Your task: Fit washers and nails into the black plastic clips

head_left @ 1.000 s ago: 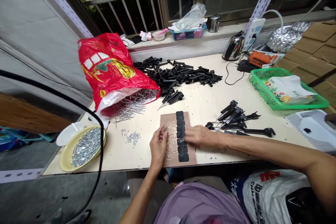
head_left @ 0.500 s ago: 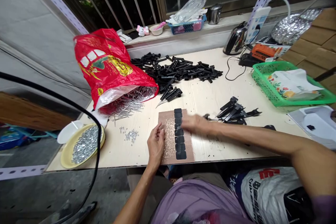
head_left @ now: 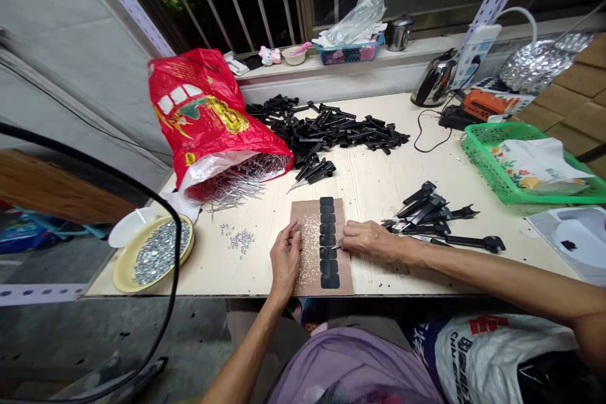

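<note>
A small brown board [head_left: 305,252] lies at the table's near edge, carrying a column of several black pads [head_left: 327,241] and a scatter of tiny silvery bits. My left hand [head_left: 285,257] rests on the board's left edge, fingers curled against it. My right hand [head_left: 364,240] lies on the board's right edge beside the black pads, its fingertips pinched on a thin metal pin. Just right of that hand is a small heap of black plastic stakes [head_left: 428,211].
A red bag [head_left: 208,120] spills metal pins at the left. A large pile of black parts [head_left: 326,129] lies behind. A yellow dish [head_left: 154,252] of small metal pieces sits front left, a green basket [head_left: 521,167] right, a kettle [head_left: 433,82] at the back.
My right hand moved up along the black pads and has come back down to the board's right edge, now pinching a pin. My left hand stayed on the board. The camera shifted slightly.
</note>
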A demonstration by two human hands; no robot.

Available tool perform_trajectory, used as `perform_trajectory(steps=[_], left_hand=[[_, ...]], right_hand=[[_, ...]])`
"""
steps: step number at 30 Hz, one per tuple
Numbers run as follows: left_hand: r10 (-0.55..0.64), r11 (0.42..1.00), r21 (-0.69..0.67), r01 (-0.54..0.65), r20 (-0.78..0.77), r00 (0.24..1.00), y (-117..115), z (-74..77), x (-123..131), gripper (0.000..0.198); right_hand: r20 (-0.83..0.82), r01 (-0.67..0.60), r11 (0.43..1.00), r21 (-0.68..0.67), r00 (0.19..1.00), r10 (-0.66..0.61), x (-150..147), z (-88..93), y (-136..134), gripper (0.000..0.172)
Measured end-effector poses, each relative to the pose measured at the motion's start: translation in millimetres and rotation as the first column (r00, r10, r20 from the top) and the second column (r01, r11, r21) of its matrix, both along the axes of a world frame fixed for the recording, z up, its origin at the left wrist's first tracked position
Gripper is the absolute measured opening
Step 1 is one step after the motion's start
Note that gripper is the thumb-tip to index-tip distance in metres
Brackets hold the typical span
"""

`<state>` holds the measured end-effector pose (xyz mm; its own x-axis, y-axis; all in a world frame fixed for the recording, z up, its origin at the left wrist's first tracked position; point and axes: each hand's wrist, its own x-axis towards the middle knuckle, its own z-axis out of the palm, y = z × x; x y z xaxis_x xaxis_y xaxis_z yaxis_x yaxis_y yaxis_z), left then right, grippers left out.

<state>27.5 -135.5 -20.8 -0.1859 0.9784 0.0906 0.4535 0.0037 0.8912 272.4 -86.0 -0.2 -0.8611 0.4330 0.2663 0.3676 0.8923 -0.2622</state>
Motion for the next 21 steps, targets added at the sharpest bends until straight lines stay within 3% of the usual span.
perform_trajectory(steps=[3,4,7,9,12,16,18,21], left_hand=[[-0.005,1.000,0.014,0.005,-0.009,1.000,0,1.1,0,0.041],[-0.004,1.000,0.019,0.005,-0.013,1.000,0,1.6,0,0.041],[-0.009,1.000,0.021,0.009,-0.015,1.000,0,2.7,1,0.039],[-0.013,1.000,0.013,0.013,0.006,1.000,-1,2.6,0,0.039],[-0.013,1.000,0.007,0.013,0.021,1.000,-1,1.6,-2,0.039],[-0.005,0.999,0.034,0.005,0.013,1.000,-1,0.9,-2,0.036],[0.004,0.999,0.036,-0.005,0.035,0.999,-2,1.9,0,0.036],[0.018,0.999,0.027,-0.021,0.088,0.996,-5,5.5,-1,0.038]], right_hand=[[-0.021,0.168,0.985,-0.045,0.985,-0.170,0,-1.0,2,0.027],[-0.021,0.172,0.984,-0.048,0.985,-0.173,-3,-1.8,-1,0.028],[0.028,-0.072,0.997,-0.018,0.997,0.072,-9,-1.9,-16,0.027],[0.035,-0.118,0.993,-0.015,0.992,0.119,-1,3.4,-23,0.025],[0.052,0.135,0.989,-0.054,0.990,-0.132,32,23.7,-17,0.027],[0.223,0.220,0.976,0.014,0.950,-0.217,66,58.5,15,0.028],[0.174,0.269,0.959,0.094,0.944,-0.282,52,64.6,36,0.029],[0.056,0.296,0.934,0.200,0.948,-0.313,-5,49.9,73,0.030]])
